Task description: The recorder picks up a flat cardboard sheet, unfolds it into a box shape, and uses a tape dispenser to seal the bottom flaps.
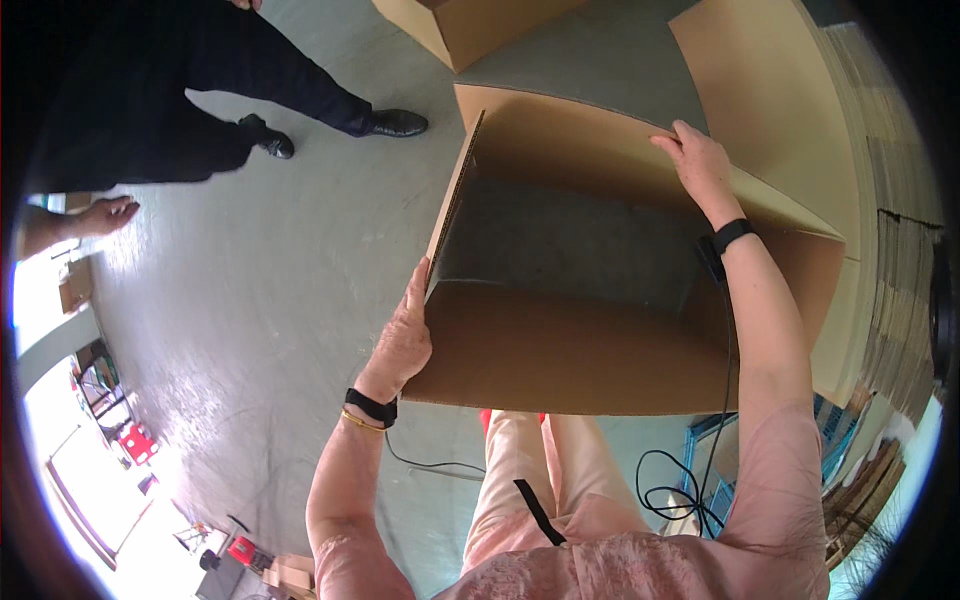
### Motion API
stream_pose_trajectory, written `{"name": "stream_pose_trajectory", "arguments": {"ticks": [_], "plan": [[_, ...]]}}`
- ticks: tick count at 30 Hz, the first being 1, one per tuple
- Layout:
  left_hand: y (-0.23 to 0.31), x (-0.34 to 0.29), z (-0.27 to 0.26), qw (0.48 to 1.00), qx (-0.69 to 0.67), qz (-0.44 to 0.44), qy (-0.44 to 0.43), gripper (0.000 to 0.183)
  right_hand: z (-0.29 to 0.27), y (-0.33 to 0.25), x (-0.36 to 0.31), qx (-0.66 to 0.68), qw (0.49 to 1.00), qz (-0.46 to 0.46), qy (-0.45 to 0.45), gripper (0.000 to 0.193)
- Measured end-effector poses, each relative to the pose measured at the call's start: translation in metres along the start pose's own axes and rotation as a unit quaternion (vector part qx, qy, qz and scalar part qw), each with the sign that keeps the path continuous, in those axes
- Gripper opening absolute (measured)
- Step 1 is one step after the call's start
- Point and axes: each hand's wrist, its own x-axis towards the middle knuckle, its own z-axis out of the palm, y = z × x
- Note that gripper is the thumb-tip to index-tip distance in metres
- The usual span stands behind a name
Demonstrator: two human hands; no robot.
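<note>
A large brown cardboard box (570, 350) is opened out into a four-sided frame in front of me, and the grey floor shows through it. At its near left corner, my left hand (403, 338) grips the left panel, fingers stretched along the outside; its thumb is hard to make out. Over the far panel's upper edge, my right hand (697, 168) is closed, with the thumb and fingertips at the rim. Both wrists wear black bands, and a thin black cable (728, 350) hangs beside my right forearm.
Flat cardboard sheets (780, 80) lie beside a tall stack of flattened cardboard (900, 220) at the right. Another cardboard box (480, 30) stands at the far side. A person in dark trousers (290, 80) is at the far left, one hand (105, 217) showing. Cable loops hang near my right side.
</note>
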Motion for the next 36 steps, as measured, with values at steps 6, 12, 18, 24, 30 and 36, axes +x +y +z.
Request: {"name": "stream_pose_trajectory", "arguments": {"ticks": [6,12,18,24,30,36], "plan": [[-0.006,0.001,0.047,0.961,0.266,0.063,-0.048,0.089,0.004,-0.009,0.002,0.014,1.000,0.013,0.015,0.043],[0.012,0.044,0.108,0.888,0.430,-0.073,-0.145,0.083,0.019,-0.028,0.001,-0.023,0.998,-0.008,0.058,0.042],[0.043,0.095,0.164,0.764,0.598,-0.087,-0.224,0.069,0.018,-0.030,-0.008,0.001,0.999,0.010,0.043,0.031],[0.004,0.120,0.198,0.760,0.601,-0.136,-0.205,0.065,0.006,-0.036,-0.054,0.133,0.983,-0.037,0.123,0.044],[-0.016,0.140,0.229,0.797,0.573,-0.176,-0.078,0.071,-0.030,0.030,-0.187,0.087,0.991,0.095,0.023,0.039],[-0.036,0.156,0.241,0.738,0.616,-0.239,-0.134,0.081,-0.065,0.111,-0.351,-0.070,0.958,0.276,-0.025,0.049]]}}
